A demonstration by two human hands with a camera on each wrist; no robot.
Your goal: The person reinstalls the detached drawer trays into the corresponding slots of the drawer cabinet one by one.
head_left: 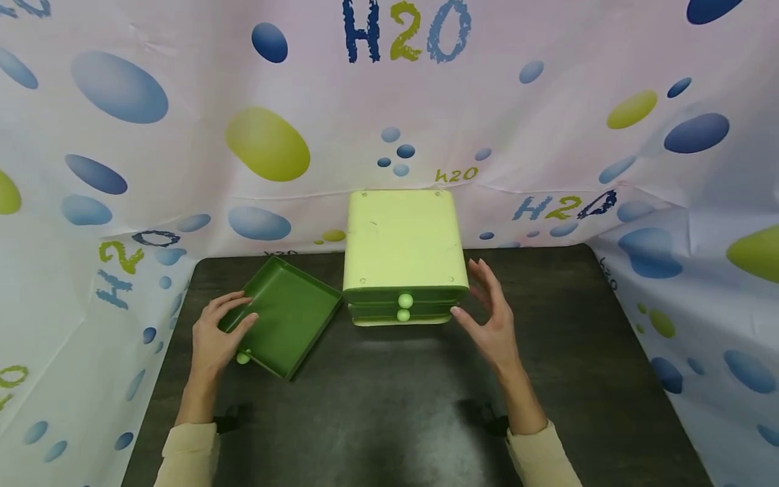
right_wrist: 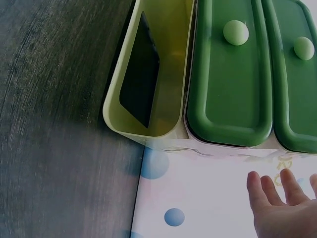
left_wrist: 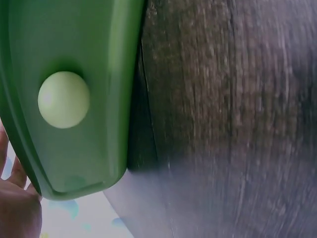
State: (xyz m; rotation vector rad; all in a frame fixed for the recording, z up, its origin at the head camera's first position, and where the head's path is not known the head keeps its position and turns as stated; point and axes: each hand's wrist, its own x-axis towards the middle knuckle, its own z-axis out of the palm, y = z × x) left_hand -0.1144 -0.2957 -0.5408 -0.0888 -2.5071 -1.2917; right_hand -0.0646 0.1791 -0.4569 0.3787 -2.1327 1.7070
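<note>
A green drawer with a pale round knob lies at an angle on the dark table, left of the light-green cabinet. At the drawer's left wall is my left hand, its thumb reaching over the inside, its fingers by the rim. A gap shows between thumb and fingertips. Beside the cabinet's right side, my right hand has its fingers spread and holds nothing. In the right wrist view, two closed green drawers sit in the cabinet above a lowest compartment without a drawer.
The dark wooden table extends in front of the cabinet and to both sides. A printed sheet with coloured spots and lettering hangs close behind the cabinet and along both sides of the table.
</note>
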